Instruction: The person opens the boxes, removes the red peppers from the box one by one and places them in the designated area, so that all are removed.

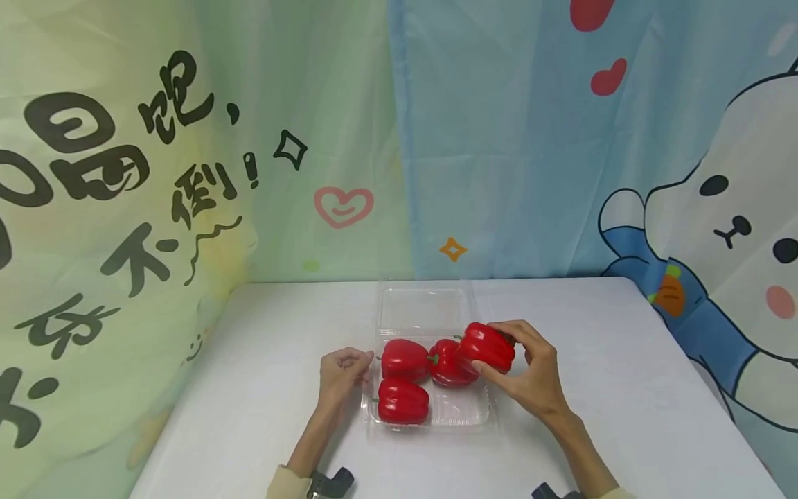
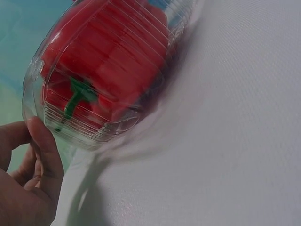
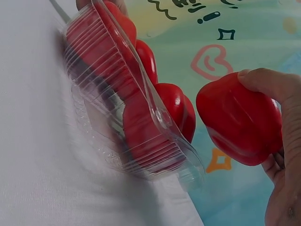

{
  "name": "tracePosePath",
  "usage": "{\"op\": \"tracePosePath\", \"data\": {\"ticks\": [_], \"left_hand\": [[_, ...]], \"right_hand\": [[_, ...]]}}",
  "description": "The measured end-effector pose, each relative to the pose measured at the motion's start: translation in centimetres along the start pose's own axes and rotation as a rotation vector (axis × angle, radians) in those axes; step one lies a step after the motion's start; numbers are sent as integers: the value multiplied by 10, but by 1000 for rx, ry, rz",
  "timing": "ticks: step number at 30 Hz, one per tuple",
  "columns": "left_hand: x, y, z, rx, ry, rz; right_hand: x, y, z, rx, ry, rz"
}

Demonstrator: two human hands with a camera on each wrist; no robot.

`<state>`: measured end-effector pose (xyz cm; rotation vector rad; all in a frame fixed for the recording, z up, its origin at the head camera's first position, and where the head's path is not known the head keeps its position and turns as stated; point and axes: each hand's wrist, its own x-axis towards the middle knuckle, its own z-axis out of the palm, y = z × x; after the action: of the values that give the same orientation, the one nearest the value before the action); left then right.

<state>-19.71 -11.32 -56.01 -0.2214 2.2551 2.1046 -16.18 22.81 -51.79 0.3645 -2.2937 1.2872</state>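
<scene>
A clear plastic clamshell box lies on the table with its lid folded back. Inside it are three red bell peppers: one at the back left, one at the front left and one at the back right. My left hand pinches the box's left rim between thumb and finger; the left wrist view shows this grip at the edge of the clear wall. Between the thumb and fingers of my right hand, another red bell pepper is held above the box's right side, apart from its wall.
The white table extends to both sides of the box. Behind it hangs a printed cloth, with dark lettering on the left and a white cartoon animal on the right.
</scene>
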Motion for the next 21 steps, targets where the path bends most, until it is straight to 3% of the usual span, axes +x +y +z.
{"op": "tracePosePath", "data": {"ticks": [21], "left_hand": [[0, 0, 0, 16, 3, 11]], "right_hand": [[3, 5, -4, -6, 78, 41]]}}
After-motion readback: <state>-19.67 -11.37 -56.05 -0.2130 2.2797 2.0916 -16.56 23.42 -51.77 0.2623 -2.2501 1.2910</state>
